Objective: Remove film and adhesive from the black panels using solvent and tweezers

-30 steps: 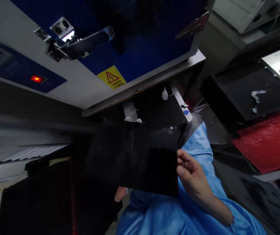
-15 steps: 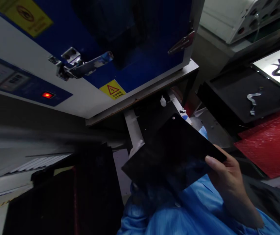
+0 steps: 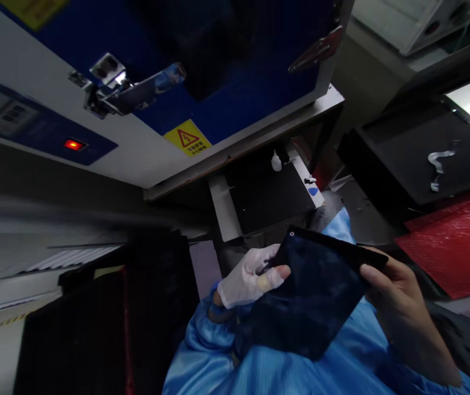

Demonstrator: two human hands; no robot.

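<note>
I hold a flat black panel (image 3: 312, 291) with a small hole at one corner, tilted in front of my blue smock. My left hand (image 3: 249, 277), in a white glove with bare fingertips, pinches the panel's left edge near that corner. My bare right hand (image 3: 395, 299) is closed round the panel's right edge, thumb on top. Both sleeves are light blue.
A blue and white machine (image 3: 144, 126) with a metal door handle (image 3: 136, 90), yellow warning label (image 3: 188, 138) and red lamp (image 3: 74, 145) looms ahead. A black tray (image 3: 271, 200) with a small white bottle (image 3: 276, 161) sits below it. Red bubble wrap (image 3: 457, 241) and black trays (image 3: 407, 153) lie right; dark stacks at lower left.
The panel has swung lower and closer to my body. My gloved left hand, hidden half a second ago, has come into view and taken the panel's left edge. My right hand keeps its grip.
</note>
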